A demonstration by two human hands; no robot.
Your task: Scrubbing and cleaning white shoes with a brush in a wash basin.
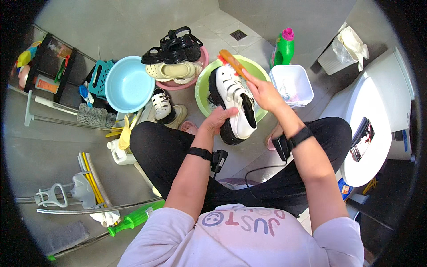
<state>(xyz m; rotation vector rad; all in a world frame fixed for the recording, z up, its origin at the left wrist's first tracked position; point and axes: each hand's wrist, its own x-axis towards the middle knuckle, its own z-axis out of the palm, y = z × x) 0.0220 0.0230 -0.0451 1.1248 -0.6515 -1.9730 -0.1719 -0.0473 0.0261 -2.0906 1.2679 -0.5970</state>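
My left hand (220, 118) grips a white strappy shoe (232, 87) with a thick black sole by its side near the heel. The shoe is tilted, toe pointing away from me, above a light green basin (202, 96). In my right hand (263, 91) is a scrub brush (233, 63) with an orange-brown back and red and white bristles. Its bristles are against or just over the toe of the shoe. Sudsy water shows in part inside the basin; the shoe hides much of it. A matching white shoe (161, 104) rests on the floor to the left.
Left of the green basin are a pink basin (206, 56) bearing black sandals (178, 45) and a cream clog (176, 70), and a light blue basin (130, 83). To the right stand a green detergent bottle (283, 50), a white plastic tub (293, 81) and a toilet (370, 100) with a phone (362, 140) on its lid.
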